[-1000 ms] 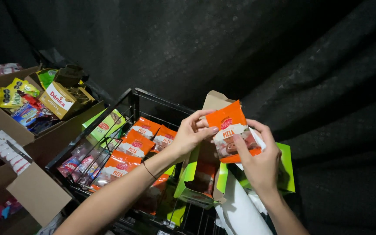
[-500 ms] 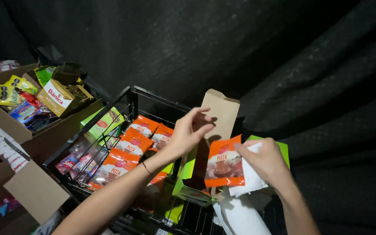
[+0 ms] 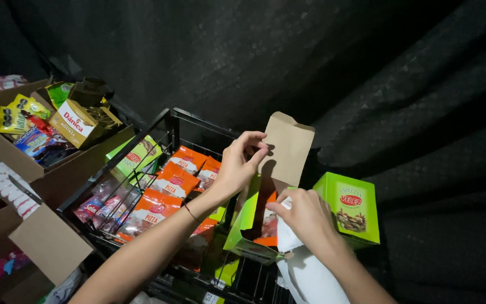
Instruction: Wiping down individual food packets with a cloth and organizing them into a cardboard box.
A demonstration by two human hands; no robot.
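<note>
1. A green carton is sitting open in the right-hand bay of a black wire rack, its brown flap being held upright by the left hand, fingers pinching the flap's left edge.
2. The right hand is curling closed around a white paper at the carton's mouth, where an orange packet is showing inside.
3. The carton is looking light and thin-walled: stiff along its folds, easily crushed at the sides, so the flap's edge and the corners are seeming the safest grips. The packet is looking soft, glossy and probably slippery, best pinched at a sealed edge.
4. More orange packets are lying in rows in the rack's left bays; a second green box is standing just beside the right hand.
5. Brown cardboard boxes of mixed snacks are sitting at the left.
6. The right hand is hiding most of the carton's contents; whether its fingers are touching the packet cannot be told. The paper is being cut off by the lower edge, and the dark backdrop is swallowing everything behind the rack.
</note>
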